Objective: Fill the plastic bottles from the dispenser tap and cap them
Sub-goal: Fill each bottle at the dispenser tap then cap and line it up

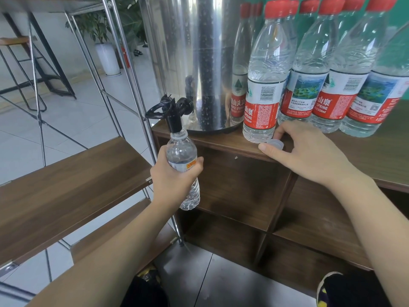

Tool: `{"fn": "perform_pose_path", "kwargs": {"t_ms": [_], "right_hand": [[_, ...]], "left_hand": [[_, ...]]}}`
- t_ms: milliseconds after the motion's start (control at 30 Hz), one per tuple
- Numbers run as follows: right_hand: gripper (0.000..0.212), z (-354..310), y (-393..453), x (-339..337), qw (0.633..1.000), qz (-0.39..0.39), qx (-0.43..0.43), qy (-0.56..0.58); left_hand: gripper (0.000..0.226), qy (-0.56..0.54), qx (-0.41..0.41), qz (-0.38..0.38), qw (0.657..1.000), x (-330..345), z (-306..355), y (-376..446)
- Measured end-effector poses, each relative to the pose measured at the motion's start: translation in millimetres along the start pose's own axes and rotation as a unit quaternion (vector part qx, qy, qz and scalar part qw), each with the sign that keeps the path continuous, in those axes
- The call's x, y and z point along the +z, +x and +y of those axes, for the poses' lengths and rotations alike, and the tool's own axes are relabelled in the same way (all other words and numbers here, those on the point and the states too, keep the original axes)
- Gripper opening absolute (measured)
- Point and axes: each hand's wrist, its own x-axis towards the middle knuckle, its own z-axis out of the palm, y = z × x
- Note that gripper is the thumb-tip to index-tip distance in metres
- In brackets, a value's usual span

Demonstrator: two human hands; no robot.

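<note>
The left hand (174, 173) has its fingers and thumb curled tight round the middle of a small clear bottle (183, 165), holding it upright with its open mouth right under the black tap (174, 114) of the steel dispenser (194, 63); whether water is running cannot be told, though the bottle looks to have water in it up towards the shoulder. To the right, the right hand (303, 149) rests on the near edge of the wooden shelf top (221, 140), its thumb and forefinger closing loosely about a pale loose cap (274, 144) that lies on the wood, touching it but not clearly lifting it. Just left of that cap stands a tall red-capped bottle (263, 85), filled and closed, and further right and behind it a row of capped bottles (332, 74) of the same kind, also apparently full. Judging from this, most of the work is done: the bottle under the tap seems to be nearly filled, and what is left is to draw it away, screw the pale cap on, and set it with the others.
</note>
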Motion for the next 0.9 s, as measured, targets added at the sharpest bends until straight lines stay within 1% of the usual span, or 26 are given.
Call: {"fn": "perform_pose_path", "kwargs": {"t_ms": [367, 467, 600, 667, 733, 833, 900], "right_hand": [[0.042, -1.5, -2.2, -0.1, 1.0, 0.01, 0.003, -0.001], [0.043, -5.3, -5.4, -0.8, 0.999, 0.048, 0.006, -0.004], [0.042, -11.6, -11.8, -3.1, 0.991, 0.131, 0.022, 0.022], [0.037, -17.6, -16.0, -2.8, 0.983, 0.175, 0.01, 0.055], [0.033, -26.4, -19.8, -2.0, 0.977, 0.199, -0.01, 0.077], [0.035, -43.8, -21.8, -0.3, 0.976, 0.196, -0.05, 0.082], [0.037, -56.3, -19.9, 3.6, 0.976, 0.181, -0.096, 0.07]], "left_hand": [[0.05, -0.005, -0.009, 0.001, 1.0, 0.4, -0.7, -0.3], [0.05, -0.003, -0.01, -0.002, 1.0, -0.1, 0.9, -1.0], [0.05, -0.005, -0.009, -0.008, 1.0, -1.4, 1.7, -0.7], [0.05, -0.005, -0.009, -0.007, 1.0, -2.3, 1.2, 0.1], [0.05, -0.005, -0.009, -0.007, 1.0, -3.1, 0.7, 0.6], [0.052, -0.005, -0.012, -0.011, 1.0, -3.6, -0.4, 1.4], [0.053, -0.004, -0.011, -0.014, 1.0, -4.0, -0.9, 1.8]]}}
